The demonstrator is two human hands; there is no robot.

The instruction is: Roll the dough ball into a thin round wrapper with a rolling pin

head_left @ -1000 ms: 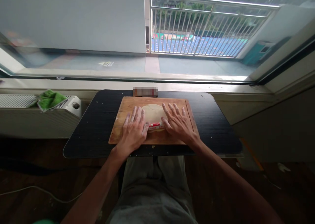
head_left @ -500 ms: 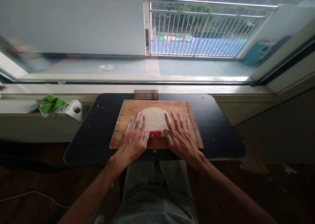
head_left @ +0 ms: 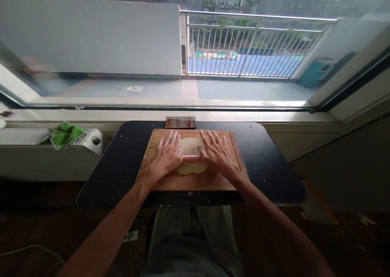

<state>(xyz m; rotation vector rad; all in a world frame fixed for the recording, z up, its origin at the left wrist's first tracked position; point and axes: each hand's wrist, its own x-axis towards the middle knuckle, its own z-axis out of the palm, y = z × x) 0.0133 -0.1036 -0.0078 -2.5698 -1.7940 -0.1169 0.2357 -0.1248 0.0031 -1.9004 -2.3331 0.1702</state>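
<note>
A flat sheet of pale dough (head_left: 191, 146) lies on a wooden cutting board (head_left: 195, 185). Across its middle rests a red-and-white cylinder (head_left: 192, 159) that looks like a rolling pin; its ends are hidden under my palms. My left hand (head_left: 169, 152) presses flat on the left end, fingers stretched forward over the board. On the right end lies my right hand (head_left: 217, 148), also flat with fingers spread. Pale flour whitens the fingertips of both hands. Some dough shows on the near side of the cylinder.
The board stands on a small black table (head_left: 114, 167) with a few crumbs. A dark flat box-like thing (head_left: 180, 123), partly blurred, lies behind the board. To the left, a green cloth (head_left: 67, 135) sits on a white radiator (head_left: 55, 159). A window sill (head_left: 231, 116) runs behind the table.
Both hands and the cylinder have moved forward over the dough, away from my body. More dough now shows on the near side, and the cylinder's red label has turned.
</note>
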